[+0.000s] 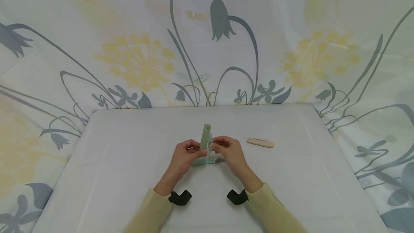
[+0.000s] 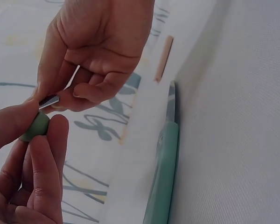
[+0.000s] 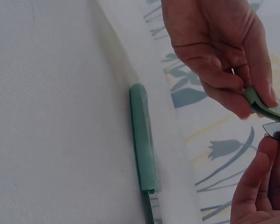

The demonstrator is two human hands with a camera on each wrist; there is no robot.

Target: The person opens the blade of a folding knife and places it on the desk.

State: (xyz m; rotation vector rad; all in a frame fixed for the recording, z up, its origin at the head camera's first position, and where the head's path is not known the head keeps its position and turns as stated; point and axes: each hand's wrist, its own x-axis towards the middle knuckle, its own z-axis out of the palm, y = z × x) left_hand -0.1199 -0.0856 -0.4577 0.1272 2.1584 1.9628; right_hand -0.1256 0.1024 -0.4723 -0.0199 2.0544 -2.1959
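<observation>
A light green folding knife (image 1: 205, 136) is held upright above the table, its blade (image 3: 272, 128) partly out of the handle. My left hand (image 1: 182, 158) pinches the green handle (image 3: 276, 108) between thumb and fingers. The right hand (image 1: 232, 153) pinches the blade between thumb and fingertips, close to the handle. Below the hands, a teal knife (image 2: 164, 177) lies on the table with its blade (image 2: 171, 100) out. In the head view the hands partly cover both knives.
A beige folding knife (image 1: 260, 142) lies on the white table (image 1: 129, 136) to the right of the right hand. Behind the table hangs a flower-patterned cloth (image 1: 194, 17). Dark wrist mounts (image 1: 180, 197) sit at both cuffs.
</observation>
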